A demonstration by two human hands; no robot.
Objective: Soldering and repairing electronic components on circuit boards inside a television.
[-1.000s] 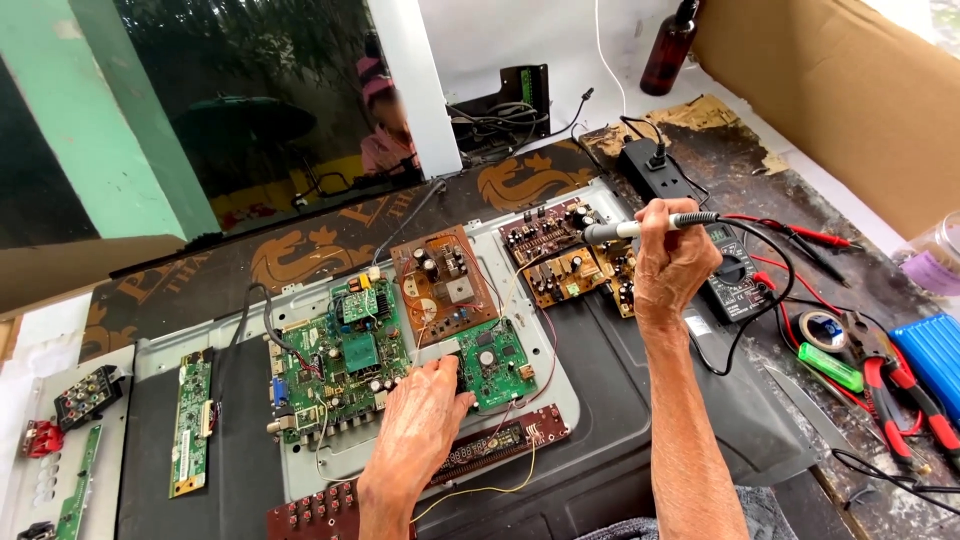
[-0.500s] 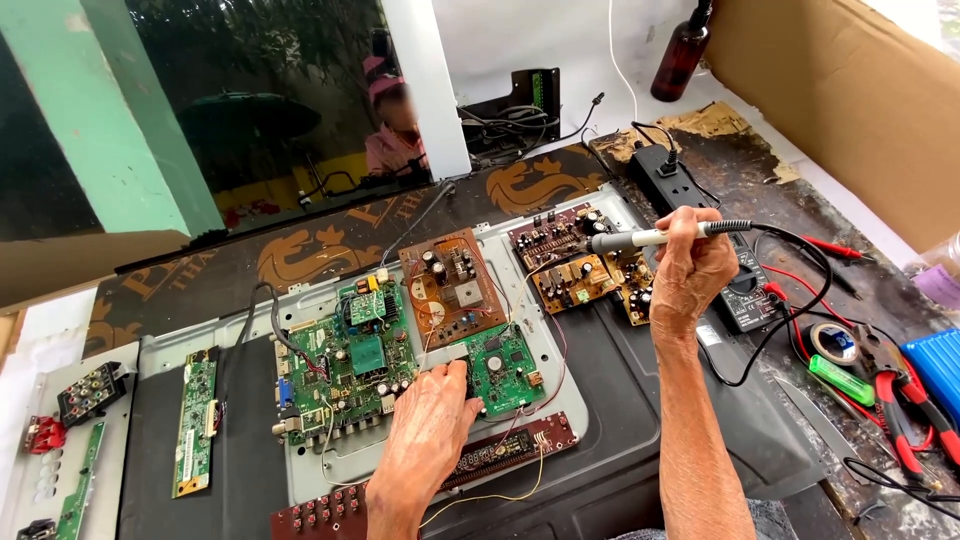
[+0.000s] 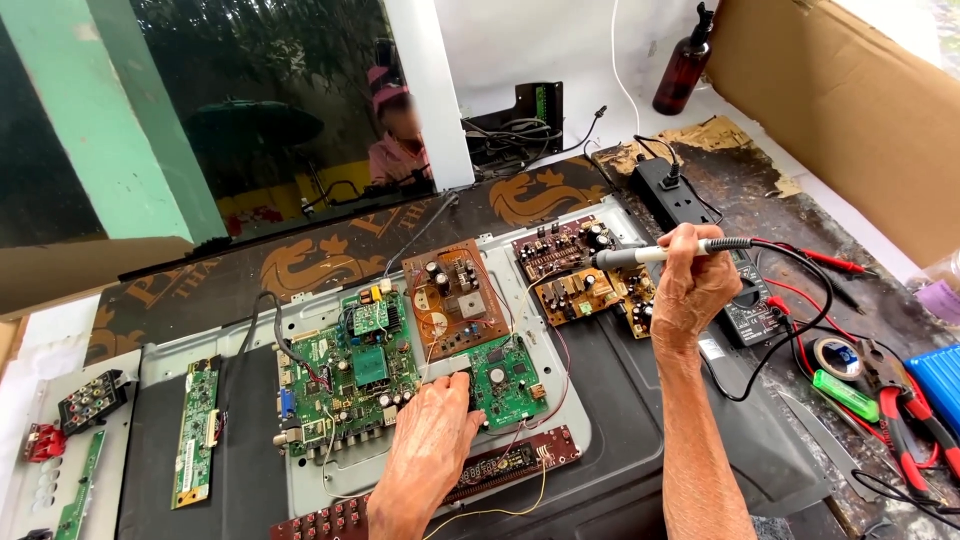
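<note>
Since a second ago, our right hand [image 3: 690, 290] is holding its spot, fingers clenched around the slim grey soldering iron [image 3: 655, 253], tip hovering over the brown circuit board [image 3: 580, 275]. Our left hand [image 3: 430, 450] is sliding slightly, resting flat and released, fingertips touching the small green board [image 3: 505, 380]. Hot metal could slip and scorch neighbouring components, we judge, because the red and black leads [image 3: 790, 300] are tugging nearby. Boards are looking bumpy on the smooth grey metal panel [image 3: 320, 480].
</note>
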